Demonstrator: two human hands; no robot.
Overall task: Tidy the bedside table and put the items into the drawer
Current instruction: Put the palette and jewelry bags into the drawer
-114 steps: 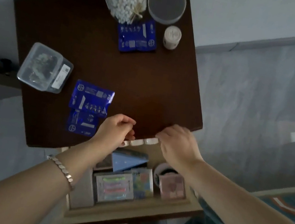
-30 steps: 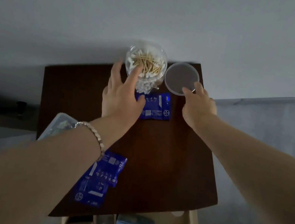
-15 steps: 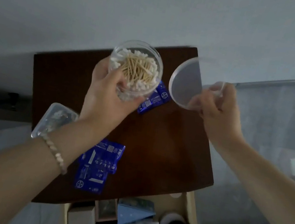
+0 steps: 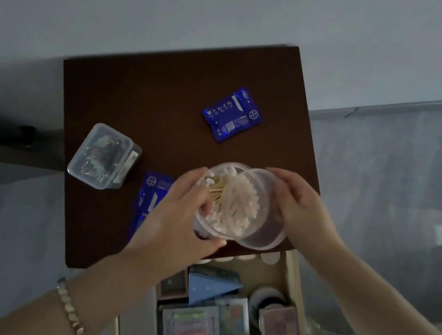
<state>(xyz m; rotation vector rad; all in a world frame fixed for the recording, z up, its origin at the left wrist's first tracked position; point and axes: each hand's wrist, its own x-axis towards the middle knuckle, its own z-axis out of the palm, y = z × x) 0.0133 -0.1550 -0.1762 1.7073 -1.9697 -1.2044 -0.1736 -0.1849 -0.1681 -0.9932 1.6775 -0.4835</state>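
Above the front edge of the dark bedside table [image 4: 139,88], the person is holding a clear round jar of cotton swabs [image 4: 221,194] in the air, its open mouth turned up toward the camera. The left hand [image 4: 175,218] is wrapping around the jar from the left and below, with the fingers curled against its wall and the thumb lying under its near side. A beaded bracelet [image 4: 70,312] is sitting on that wrist. The right hand [image 4: 304,205] is gripping a clear round lid [image 4: 264,234] by its right rim, fingers bent over the edge. The lid is tilting and overlapping the right part of the jar's mouth, not seated flat on it.

On the tabletop, a blue sachet [image 4: 232,114] is lying by itself toward the back right. A clear plastic box [image 4: 105,157] with small metallic bits inside is resting near the left edge. More blue sachets [image 4: 150,190] are lying just right of it, partly hidden behind the left hand.

Below the table's front edge, the drawer [image 4: 293,280] is standing open. Inside, a blue triangular box [image 4: 211,283], a pack with coloured strips [image 4: 190,328] and a pink box [image 4: 278,328] are sitting packed close together.
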